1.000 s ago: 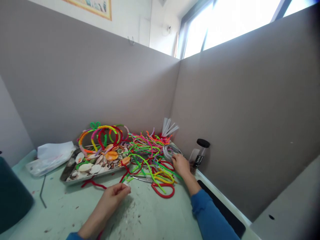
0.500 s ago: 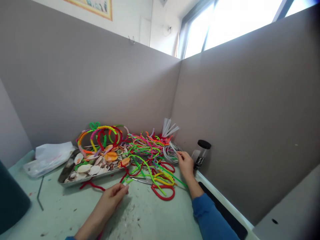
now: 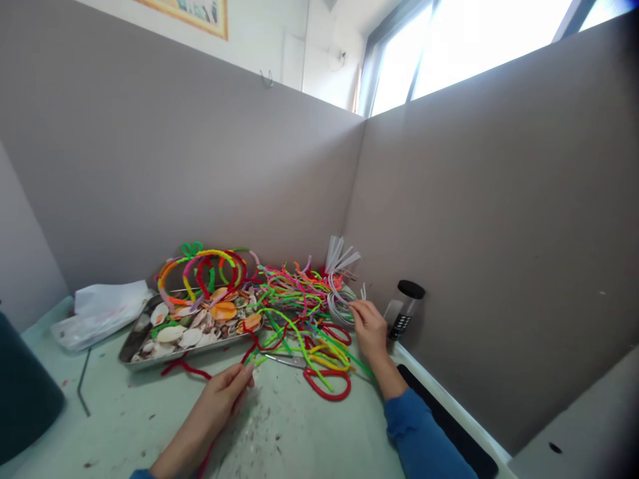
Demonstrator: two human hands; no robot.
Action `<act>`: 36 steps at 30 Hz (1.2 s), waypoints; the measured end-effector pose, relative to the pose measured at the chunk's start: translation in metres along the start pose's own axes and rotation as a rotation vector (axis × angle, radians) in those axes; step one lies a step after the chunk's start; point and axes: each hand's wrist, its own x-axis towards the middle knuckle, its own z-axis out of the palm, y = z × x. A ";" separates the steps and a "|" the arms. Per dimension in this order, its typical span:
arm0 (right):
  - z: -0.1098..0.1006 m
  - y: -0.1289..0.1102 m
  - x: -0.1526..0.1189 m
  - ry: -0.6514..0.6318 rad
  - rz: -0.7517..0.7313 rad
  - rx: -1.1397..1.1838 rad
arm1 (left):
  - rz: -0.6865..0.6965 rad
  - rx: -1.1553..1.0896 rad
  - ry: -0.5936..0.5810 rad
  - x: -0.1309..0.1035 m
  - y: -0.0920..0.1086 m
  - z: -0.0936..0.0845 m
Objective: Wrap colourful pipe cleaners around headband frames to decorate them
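My right hand (image 3: 369,327) is by the far end of the bench (image 3: 299,439), its thumb and finger pinched together on the edge of the gray wire (image 3: 333,309). The wire sits in a round loop beside the big messy pile (image 3: 294,291) of bright fuzzy sticks. My left hand (image 3: 222,392) is closer to me, low over the bench, with its fingers close together. A bit of red string (image 3: 207,458) shows under it, but I can't tell if that hand is holding it. The scissors (image 3: 288,361) lie between my hands, with red loops for handles, and some yellow sticks (image 3: 329,360) lie on them. A metal tray (image 3: 128,350) full of shells (image 3: 190,338) is to the left of the pile, and fuzzy hoops (image 3: 214,253) stand up at its back. White strips (image 3: 337,253) stick up behind the wire. A clear jar (image 3: 408,307) with a black lid is just past my right hand, near the wall. Way over on the left are a bag (image 3: 82,332) with white paper (image 3: 110,299) on it, and a thin bent rod (image 3: 80,386).
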 end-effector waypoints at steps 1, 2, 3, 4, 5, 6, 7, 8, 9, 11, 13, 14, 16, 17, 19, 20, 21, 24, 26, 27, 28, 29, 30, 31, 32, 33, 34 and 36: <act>-0.002 -0.003 0.000 -0.012 -0.015 0.005 | -0.012 -0.013 0.010 -0.001 0.001 0.000; -0.003 -0.007 0.001 -0.031 -0.035 0.014 | -0.019 -0.029 0.016 -0.001 0.002 0.001; -0.004 -0.012 0.000 -0.056 -0.061 0.025 | -0.024 -0.050 0.022 -0.001 0.002 0.001; -0.005 -0.019 -0.001 -0.088 -0.096 0.042 | -0.026 -0.075 0.026 0.000 0.002 0.000; -0.006 -0.027 -0.003 -0.127 -0.140 0.062 | -0.024 -0.101 0.029 0.000 0.002 -0.001; -0.005 -0.036 -0.006 -0.166 -0.188 0.086 | -0.019 -0.124 0.028 0.000 0.002 -0.002; -0.005 -0.046 -0.010 -0.214 -0.242 0.108 | -0.010 -0.144 0.024 -0.001 0.002 -0.004; -0.003 -0.055 -0.015 -0.269 -0.288 0.124 | 0.004 -0.162 0.018 -0.002 0.002 -0.006; -0.002 -0.064 -0.020 -0.322 -0.330 0.135 | 0.017 -0.177 0.008 -0.003 0.003 -0.007; 0.002 -0.077 -0.030 -0.419 -0.398 0.142 | 0.037 -0.219 0.000 -0.007 0.004 -0.010; 0.005 -0.084 -0.037 -0.470 -0.439 0.141 | 0.045 -0.260 0.013 -0.010 0.006 -0.012; 0.006 -0.085 -0.038 -0.470 -0.444 0.141 | 0.048 -0.276 0.026 -0.011 0.007 -0.012; 0.006 -0.081 -0.035 -0.422 -0.408 0.136 | 0.043 -0.291 0.048 -0.012 0.008 -0.012; 0.005 -0.076 -0.031 -0.370 -0.366 0.126 | 0.038 -0.293 0.052 -0.011 0.008 -0.011; 0.001 -0.064 -0.019 -0.258 -0.248 0.083 | 0.028 -0.285 0.042 -0.009 0.007 -0.011; -0.001 -0.057 -0.012 -0.214 -0.177 0.046 | 0.025 -0.277 0.036 -0.008 0.007 -0.011; -0.003 -0.048 -0.006 -0.190 -0.104 0.003 | 0.022 -0.267 0.028 -0.007 0.006 -0.011; -0.004 -0.021 0.007 -0.162 0.069 -0.159 | 0.015 -0.246 0.029 -0.004 0.004 -0.010; -0.001 -0.005 0.008 -0.180 0.109 -0.216 | 0.025 -0.237 0.056 -0.004 0.004 -0.008; 0.001 0.001 0.006 -0.191 0.120 -0.237 | 0.032 -0.230 0.072 -0.005 0.004 -0.008; 0.003 0.006 0.003 -0.201 0.126 -0.253 | 0.035 -0.220 0.087 -0.005 0.005 -0.007; 0.004 0.009 0.000 -0.209 0.128 -0.264 | 0.033 -0.209 0.096 -0.005 0.005 -0.006; 0.005 0.011 -0.002 -0.213 0.126 -0.269 | 0.028 -0.198 0.099 -0.005 0.006 -0.006; 0.006 0.012 -0.005 -0.212 0.121 -0.270 | 0.022 -0.191 0.100 -0.005 0.006 -0.005; 0.006 0.012 -0.006 -0.206 0.113 -0.267 | 0.017 -0.186 0.100 -0.004 0.005 -0.005; 0.006 0.012 -0.007 -0.197 0.103 -0.263 | 0.013 -0.182 0.100 -0.004 0.004 -0.005; 0.005 0.011 -0.007 -0.185 0.091 -0.257 | 0.013 -0.178 0.100 -0.003 0.004 -0.005; 0.004 0.010 -0.006 -0.164 0.064 -0.242 | 0.015 -0.174 0.093 -0.001 0.001 -0.006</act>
